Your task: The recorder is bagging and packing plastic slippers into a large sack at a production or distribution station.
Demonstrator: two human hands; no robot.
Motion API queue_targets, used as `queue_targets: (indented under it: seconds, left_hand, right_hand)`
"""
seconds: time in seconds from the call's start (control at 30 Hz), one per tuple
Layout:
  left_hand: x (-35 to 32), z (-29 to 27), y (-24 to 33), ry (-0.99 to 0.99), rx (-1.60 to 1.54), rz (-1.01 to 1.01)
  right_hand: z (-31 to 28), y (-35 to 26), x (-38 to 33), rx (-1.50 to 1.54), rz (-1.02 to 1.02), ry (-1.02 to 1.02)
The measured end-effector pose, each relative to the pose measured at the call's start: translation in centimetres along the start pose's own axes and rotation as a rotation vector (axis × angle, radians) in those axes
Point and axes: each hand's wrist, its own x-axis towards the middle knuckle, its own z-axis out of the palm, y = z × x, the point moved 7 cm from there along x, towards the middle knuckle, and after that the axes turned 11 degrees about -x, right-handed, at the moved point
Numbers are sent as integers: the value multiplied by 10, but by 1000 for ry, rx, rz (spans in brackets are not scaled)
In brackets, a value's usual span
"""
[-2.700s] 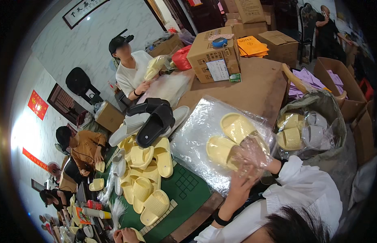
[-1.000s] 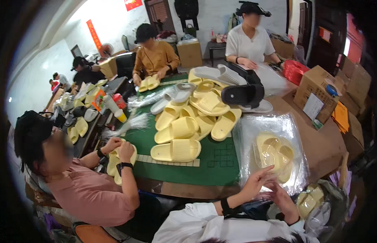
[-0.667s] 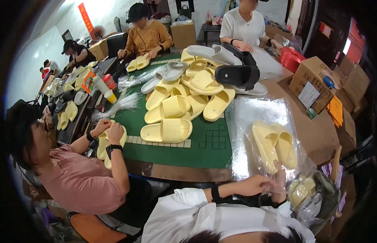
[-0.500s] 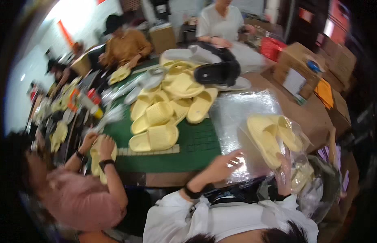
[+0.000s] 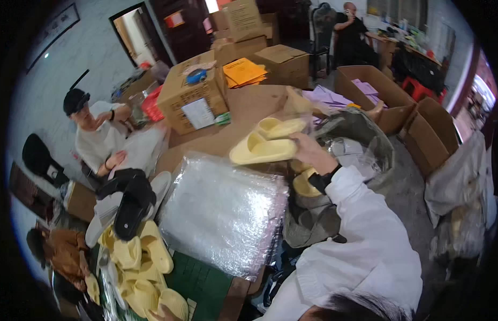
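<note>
At the far left, toward eight o'clock, a co-worker in a brown top (image 5: 67, 254) has one hand at a yellow slipper (image 5: 92, 289). Higher, between nine and ten o'clock, a co-worker in white (image 5: 99, 134) has one hand on clear plastic (image 5: 144, 147). Then, at about eight o'clock, there is a pile of yellow slippers (image 5: 128, 254), with black slippers (image 5: 134, 206) and a grey slipper (image 5: 103, 216) at its upper end. The left hand (image 5: 166, 314) is mostly cut by the lower edge; its fingers are against the nearest slipper of this pile, and I cannot tell if they grip it. Toward eleven o'clock a large carton (image 5: 176, 101) stands on the brown table (image 5: 251, 101). At seven o'clock, clear plastic sheets (image 5: 222, 214) lie flat, partly over a green mat (image 5: 195, 283). Just above the centre, a pair of yellow slippers (image 5: 262, 152) is held in the air, with some clear film around it. The right hand (image 5: 311, 151), toward three o'clock, is closed on the right end of this pair. Below and beyond this hand, an open sack (image 5: 385, 155) contains wrapped slippers (image 5: 346, 147). Purple packets (image 5: 328, 96) lie between one and two o'clock, beside an open box (image 5: 396, 109).
</note>
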Motion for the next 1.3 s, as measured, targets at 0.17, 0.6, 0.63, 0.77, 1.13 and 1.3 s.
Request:
queue_targets:
  seconds: [0.17,0.6,0.63,0.77,1.13,1.3]
  left_hand:
    - [75,-49,-14,-82,646,2]
    - [-15,-138,-17,-1025,2376,394]
    - [-8,-167,-17,-1089,2481,296]
    - [28,-251,3,-854,2520,200]
    - [101,-294,53,-707,3207,-394]
    - [86,-317,89,-1707,3663,-396]
  right_hand:
    - [-11,-61,-52,-134,-87,989]
    - [254,-76,-153,-183,-11,-653]
    - [267,-80,-169,-153,48,-788]
    - [293,-72,-191,-283,145,-954]
    - [224,-52,-52,-203,74,-369]
    - [218,-9,-48,-617,140,-460]
